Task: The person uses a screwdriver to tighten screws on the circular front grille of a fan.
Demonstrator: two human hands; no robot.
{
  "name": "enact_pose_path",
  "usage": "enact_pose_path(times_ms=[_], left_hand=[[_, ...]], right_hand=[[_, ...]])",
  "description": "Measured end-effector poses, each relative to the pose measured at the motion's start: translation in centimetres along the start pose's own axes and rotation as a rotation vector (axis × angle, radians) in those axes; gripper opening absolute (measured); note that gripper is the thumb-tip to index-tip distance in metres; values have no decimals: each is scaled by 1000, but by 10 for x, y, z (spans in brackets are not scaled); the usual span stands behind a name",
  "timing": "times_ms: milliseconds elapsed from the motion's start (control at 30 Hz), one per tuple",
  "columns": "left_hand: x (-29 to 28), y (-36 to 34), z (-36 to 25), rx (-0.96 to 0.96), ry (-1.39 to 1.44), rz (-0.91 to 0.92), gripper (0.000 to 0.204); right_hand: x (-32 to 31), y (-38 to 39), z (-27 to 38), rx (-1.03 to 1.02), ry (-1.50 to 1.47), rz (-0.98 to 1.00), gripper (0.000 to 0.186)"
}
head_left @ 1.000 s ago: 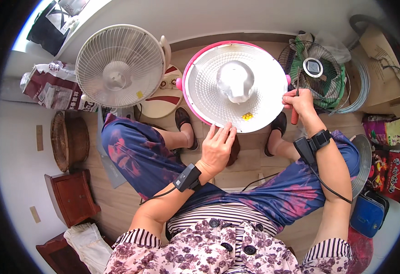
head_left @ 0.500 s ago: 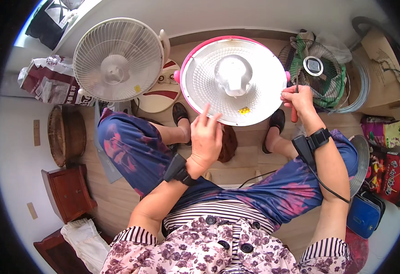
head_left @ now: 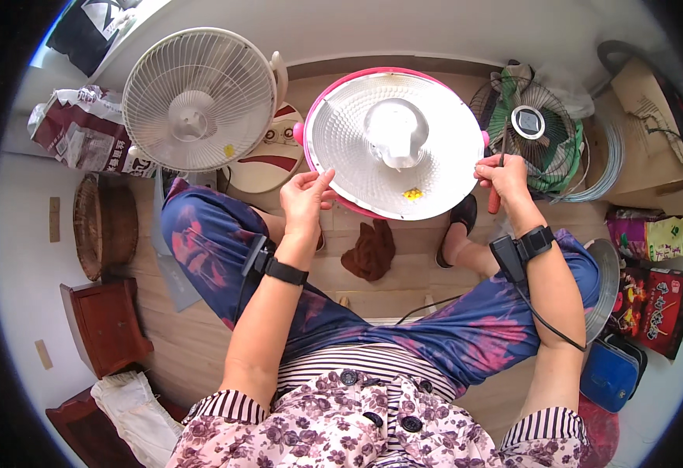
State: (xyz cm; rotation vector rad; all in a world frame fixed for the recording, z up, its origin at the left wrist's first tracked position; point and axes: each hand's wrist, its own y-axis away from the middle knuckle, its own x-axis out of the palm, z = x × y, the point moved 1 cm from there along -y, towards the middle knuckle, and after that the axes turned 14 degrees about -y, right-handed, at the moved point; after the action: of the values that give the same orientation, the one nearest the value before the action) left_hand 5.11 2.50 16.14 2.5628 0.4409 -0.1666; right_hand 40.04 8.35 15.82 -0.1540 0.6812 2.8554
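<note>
The pink-rimmed heater dish (head_left: 341, 148) stands at the far middle, facing me and tilted up. My left hand (head_left: 308, 200) has left its lower edge, where it rested a second ago, and is now at the left edge, fingers loosely curled; I cannot tell whether they pinch the rim. My right hand (head_left: 503, 178) keeps its grip on the one screwdriver (head_left: 494, 203), shaft up, fingertips at the dish's right edge. The one brown cloth (head_left: 370, 251) on the floor, mostly hidden earlier, now shows below the dish. My left forearm blocks most of one shoe; the right shoe (head_left: 464, 212) shows. Two fans flank the dish: a white fan (head_left: 189, 121) far left, a dark fan (head_left: 528, 122) far right, with one wire coil (head_left: 611, 168) beside it.
</note>
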Motion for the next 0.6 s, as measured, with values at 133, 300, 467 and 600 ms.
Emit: enact_pose_path(times_ms=[133, 300, 467, 600], left_hand=[[1, -7, 0, 33, -124, 35, 34], [3, -5, 9, 173, -205, -57, 32], [4, -5, 8, 172, -196, -72, 29], [4, -10, 8, 160, -217, -71, 27]], right_hand=[[2, 2, 2, -9, 19, 7, 8], [5, 6, 1, -5, -4, 7, 7], [3, 5, 1, 3, 4, -7, 6], [4, 5, 2, -13, -20, -2, 6]])
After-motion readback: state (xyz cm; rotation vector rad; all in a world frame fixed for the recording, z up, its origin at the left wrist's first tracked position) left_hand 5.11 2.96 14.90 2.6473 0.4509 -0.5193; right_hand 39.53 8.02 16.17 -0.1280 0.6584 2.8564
